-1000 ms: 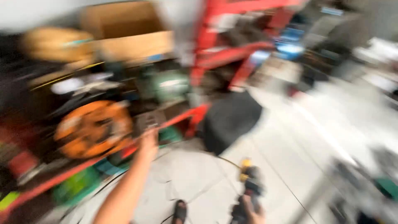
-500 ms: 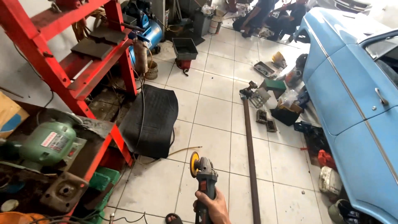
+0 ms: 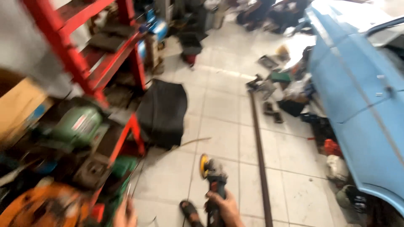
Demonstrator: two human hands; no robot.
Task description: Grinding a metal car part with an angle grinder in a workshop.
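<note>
Far left, low down, sits an orange cable reel point(image 3: 46, 208), blurred, on the bottom of a red metal shelf rack point(image 3: 69, 59). Above it on the rack rests a green electric motor point(image 3: 78, 124), with a cardboard box point(image 3: 19, 107) behind it at the left edge. The person's left hand point(image 3: 125, 213) shows only as a blurred sliver at the bottom edge, just beside the reel and the rack's lower corner; I cannot tell whether its fingers are spread or closed, or whether it touches anything. A black rubber mat point(image 3: 163, 111) leans against the rack on the white tiled floor point(image 3: 219, 109). Moving right, a sandalled foot point(image 3: 189, 212) stands on the tiles, and just beside it the right hand point(image 3: 225, 208) is wrapped tight around the body of an angle grinder point(image 3: 213, 178), held out low over the floor with its yellowish disc point(image 3: 204, 166) at the far end, facing left. Right of that, a long dark metal bar point(image 3: 259, 155) lies along the tiles, running away from the person. Beyond it is a scatter of tools and parts point(image 3: 280, 90), then the light blue car point(image 3: 362, 101) filling the right side
</note>
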